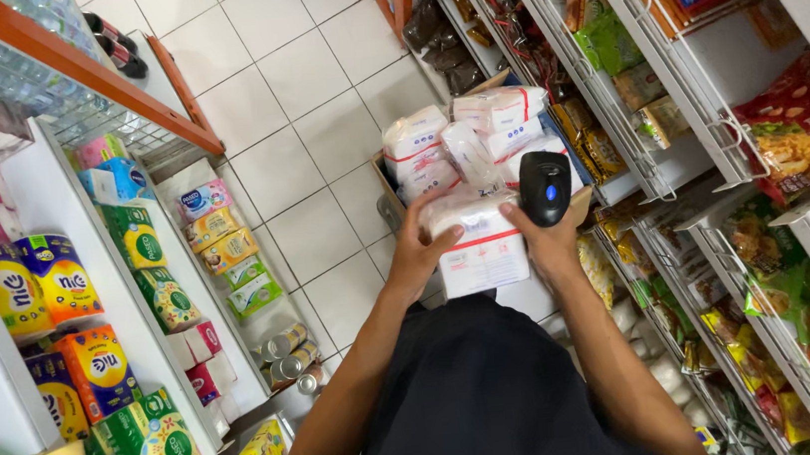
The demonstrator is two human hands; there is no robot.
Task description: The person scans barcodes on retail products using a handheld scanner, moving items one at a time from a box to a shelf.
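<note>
Head view: one soft white plastic pack (482,244) with a red stripe sits between two hands, just in front of a cardboard box (381,172) on the tiled floor (293,119). The left hand (418,251) clamps the pack's left edge, fingers curled over its top. The right hand (544,233) presses the pack's right side while gripping one black scanner (544,186), rounded and glossy. Inside the box, about six similar crinkly packs (476,135) lie stacked. Left of the box, three metal cans (288,355) lie on a low shelf.
</note>
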